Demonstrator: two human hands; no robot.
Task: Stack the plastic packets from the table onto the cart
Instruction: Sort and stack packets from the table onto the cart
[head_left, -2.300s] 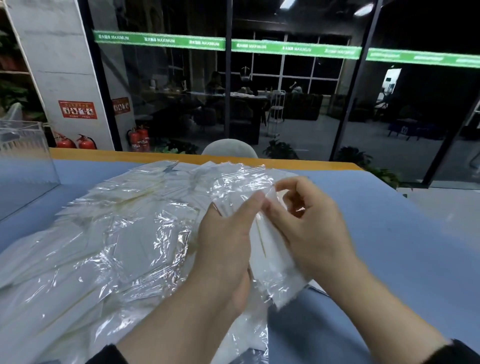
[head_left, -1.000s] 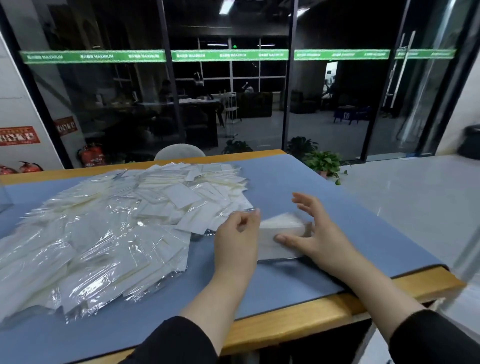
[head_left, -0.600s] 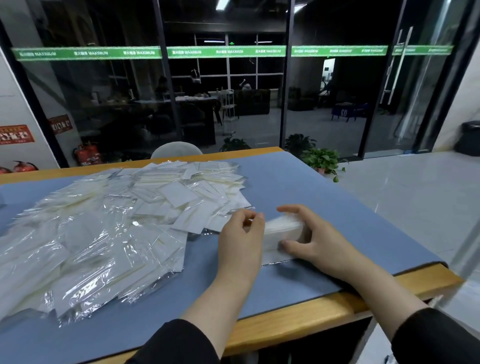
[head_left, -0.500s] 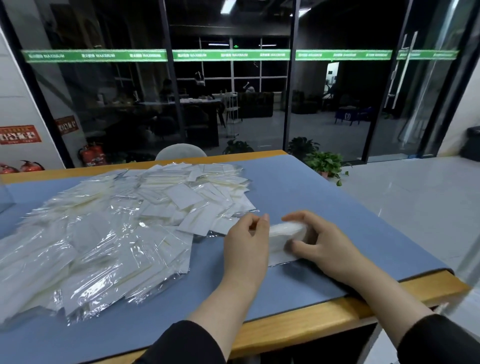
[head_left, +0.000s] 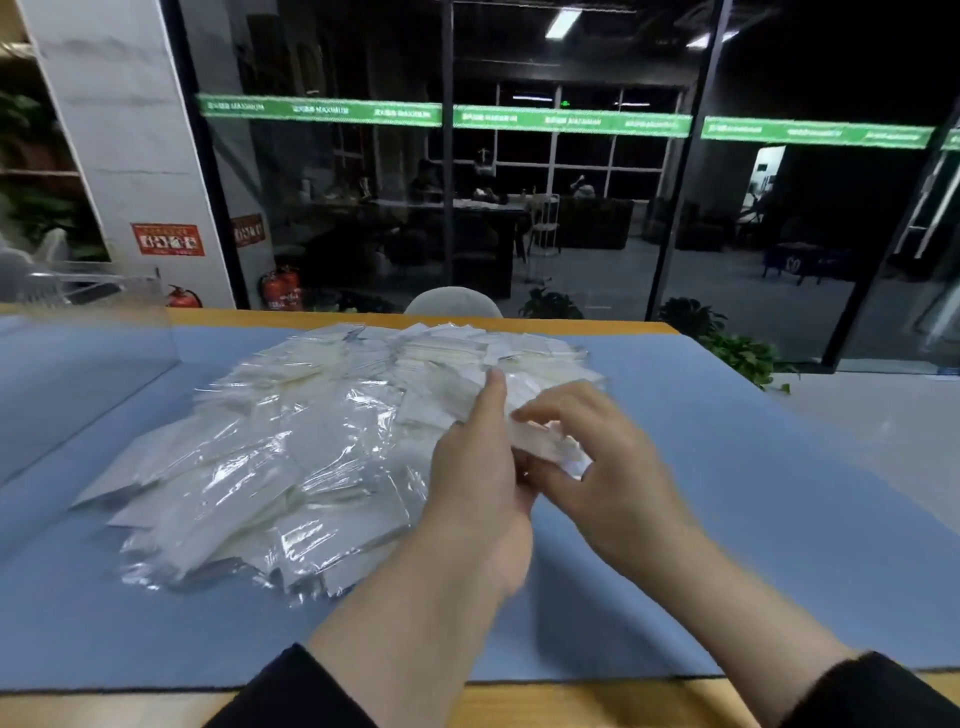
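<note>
head view: hands (head_left: 540, 467) apparently hold blurred, clear-wrapped white packets (head_left: 545, 447).

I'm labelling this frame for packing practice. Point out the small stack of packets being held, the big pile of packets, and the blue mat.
small stack of packets (head_left: 545, 447): head view, its white visible middle between both hands.
big pile of packets (head_left: 291, 447): head view, shiny centre of the heap.
blue mat (head_left: 779, 493): head view, bare stretch at right.

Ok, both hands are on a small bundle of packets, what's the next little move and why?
Probably square the bundle between the left hand and right hand before carrying it off. It sits skewed in the fingers, lifted off the mat, and no cart is in view yet, so a tidy grip comes first.
</note>
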